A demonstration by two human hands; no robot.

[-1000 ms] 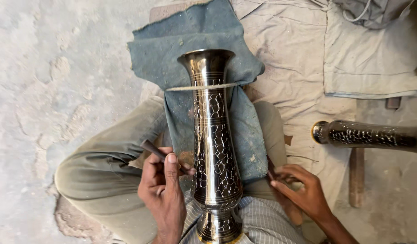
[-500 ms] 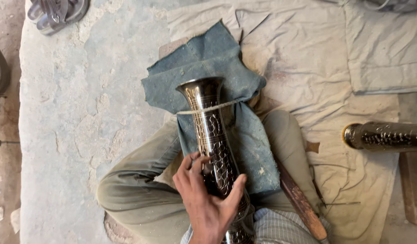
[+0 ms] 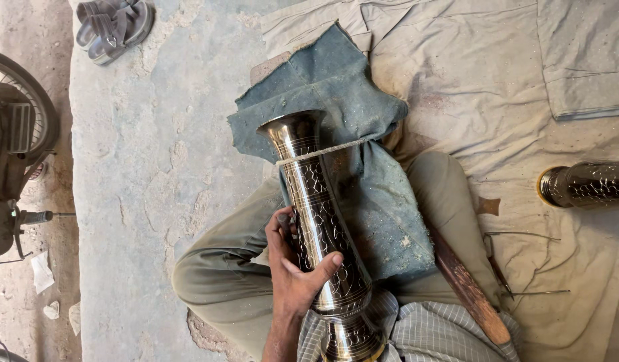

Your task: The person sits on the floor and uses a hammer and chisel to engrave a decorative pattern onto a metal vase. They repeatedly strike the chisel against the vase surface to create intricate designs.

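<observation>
A tall engraved metal vase (image 3: 302, 144) lies across my lap, its flared mouth pointing away from me and a pale cord tied round its neck. It rests on a blue-grey cloth (image 3: 383, 214) spread over my knees. My left hand (image 3: 292, 268) wraps the vase's lower body, thumb across the top; a small dark tool may be tucked under the fingers, but I cannot tell. My right hand is out of view. A brown wooden stick (image 3: 467, 288) lies along my right thigh.
A second engraved vase (image 3: 584, 184) lies on the beige sheet (image 3: 490, 80) at the right, with thin metal tools (image 3: 524, 268) near it. Sandals (image 3: 111, 27) sit on the concrete floor at top left. A bicycle wheel (image 3: 24, 107) stands at the left edge.
My right hand has left the vase and gone out of view, leaving the wooden stick on my thigh. My left hand has moved onto the vase's body. The camera view has shifted left.
</observation>
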